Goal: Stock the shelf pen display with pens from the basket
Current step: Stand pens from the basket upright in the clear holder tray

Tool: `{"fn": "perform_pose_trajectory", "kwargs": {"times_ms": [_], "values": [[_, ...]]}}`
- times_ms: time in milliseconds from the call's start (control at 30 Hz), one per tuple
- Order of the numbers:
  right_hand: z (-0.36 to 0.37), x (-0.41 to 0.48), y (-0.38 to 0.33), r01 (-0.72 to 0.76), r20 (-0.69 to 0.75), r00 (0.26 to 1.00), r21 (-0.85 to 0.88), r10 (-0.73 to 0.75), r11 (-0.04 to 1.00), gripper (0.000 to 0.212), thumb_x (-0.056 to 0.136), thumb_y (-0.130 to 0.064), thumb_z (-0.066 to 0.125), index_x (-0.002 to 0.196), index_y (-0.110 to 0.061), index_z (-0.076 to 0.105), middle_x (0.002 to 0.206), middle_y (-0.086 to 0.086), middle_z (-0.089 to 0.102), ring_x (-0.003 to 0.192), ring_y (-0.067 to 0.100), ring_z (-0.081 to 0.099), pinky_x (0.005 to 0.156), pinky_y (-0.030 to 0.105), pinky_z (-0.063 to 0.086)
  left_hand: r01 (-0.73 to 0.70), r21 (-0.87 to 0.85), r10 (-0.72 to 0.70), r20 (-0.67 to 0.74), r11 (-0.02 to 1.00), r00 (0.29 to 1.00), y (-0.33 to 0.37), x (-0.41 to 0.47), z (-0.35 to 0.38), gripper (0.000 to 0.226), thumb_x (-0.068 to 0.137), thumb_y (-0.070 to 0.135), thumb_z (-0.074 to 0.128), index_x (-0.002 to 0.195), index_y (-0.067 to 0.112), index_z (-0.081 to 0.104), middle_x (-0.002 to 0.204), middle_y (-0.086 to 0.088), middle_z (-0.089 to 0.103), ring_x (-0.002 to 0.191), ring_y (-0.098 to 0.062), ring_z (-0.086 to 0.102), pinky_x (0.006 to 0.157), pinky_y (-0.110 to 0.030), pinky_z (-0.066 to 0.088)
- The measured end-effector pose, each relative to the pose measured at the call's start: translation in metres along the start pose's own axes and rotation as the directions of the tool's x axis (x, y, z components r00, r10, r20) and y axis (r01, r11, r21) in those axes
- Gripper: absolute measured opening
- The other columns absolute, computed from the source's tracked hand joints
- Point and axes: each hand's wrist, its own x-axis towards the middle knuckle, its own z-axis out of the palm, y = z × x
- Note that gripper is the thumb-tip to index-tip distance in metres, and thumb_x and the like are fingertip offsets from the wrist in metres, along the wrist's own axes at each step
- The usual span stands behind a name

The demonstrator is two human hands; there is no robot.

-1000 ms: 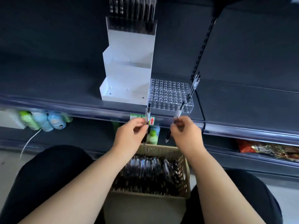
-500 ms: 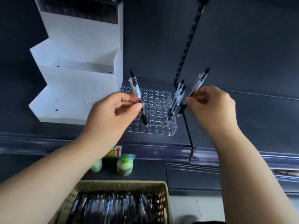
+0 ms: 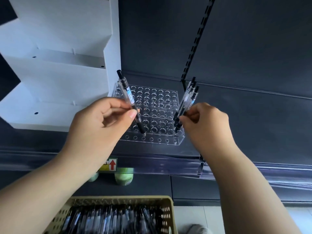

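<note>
A clear acrylic pen display [image 3: 157,105] full of round holes sits on the dark shelf. My left hand [image 3: 99,122] pinches one clear black-tipped pen [image 3: 128,97], its tip touching the display's front row. My right hand [image 3: 206,122] pinches a small bunch of similar pens [image 3: 187,100], their tips at the display's right front corner. Below, a beige perforated basket [image 3: 167,210] holds several more pens.
A white stepped display stand [image 3: 55,68] stands left of the clear one. A slotted black upright [image 3: 194,46] runs up the shelf's back panel. Green bottles [image 3: 124,176] sit on the lower shelf under a price tag [image 3: 111,164] with a red arrow.
Both hands rose from above the basket to the clear display, carrying their pens. The left pen's tip has come down to the front row; the right bunch reached the right corner.
</note>
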Motion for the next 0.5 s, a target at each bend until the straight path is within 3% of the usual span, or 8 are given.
{"fn": "perform_pose_trajectory", "kwargs": {"times_ms": [167,300,433,500], "values": [[0.0,-0.005,-0.005,0.013,0.022,1.0,-0.039,-0.012,0.999,0.011,0.087,-0.023,0.063,0.093,-0.014,0.062,0.08,-0.003,0.062,0.067,0.009,0.054,0.051,0.012,0.039,0.011,0.015,-0.011,0.029,1.0,1.0,-0.001,-0.007,0.0,0.014,0.078,0.016,0.067,0.084,0.029,0.065,0.082,0.021,0.071,0.077,0.007,0.066,0.068,-0.001,0.045],[-0.002,-0.006,-0.004,0.014,0.02,1.0,-0.023,-0.013,1.0,0.013,0.087,-0.022,0.064,0.096,-0.012,0.064,0.079,-0.004,0.06,0.071,0.01,0.053,0.053,0.012,0.038,-0.009,0.017,0.007,0.072,1.0,0.997,0.002,-0.014,0.006,0.015,0.078,0.011,0.068,0.082,0.025,0.066,0.082,0.021,0.07,0.075,0.009,0.064,0.067,0.001,0.043],[-0.013,-0.005,0.001,-0.015,0.062,0.998,-0.012,0.015,1.0,0.024,0.085,-0.023,0.066,0.106,-0.011,0.065,0.096,0.001,0.067,0.085,0.016,0.061,0.068,0.013,0.039,-0.068,-0.003,0.068,0.092,0.998,0.993,0.017,-0.009,0.023,0.015,0.077,0.014,0.069,0.085,0.027,0.067,0.085,0.019,0.071,0.079,0.007,0.065,0.069,-0.001,0.044],[-0.018,-0.004,0.005,-0.022,0.046,0.999,-0.023,0.023,0.999,0.024,0.086,-0.022,0.065,0.107,-0.011,0.066,0.1,0.002,0.068,0.09,0.018,0.062,0.068,0.013,0.037,-0.122,-0.008,0.123,0.08,0.992,0.989,0.026,-0.004,0.039,0.015,0.077,0.015,0.07,0.085,0.027,0.066,0.082,0.016,0.071,0.078,0.006,0.065,0.068,-0.002,0.045]]}}
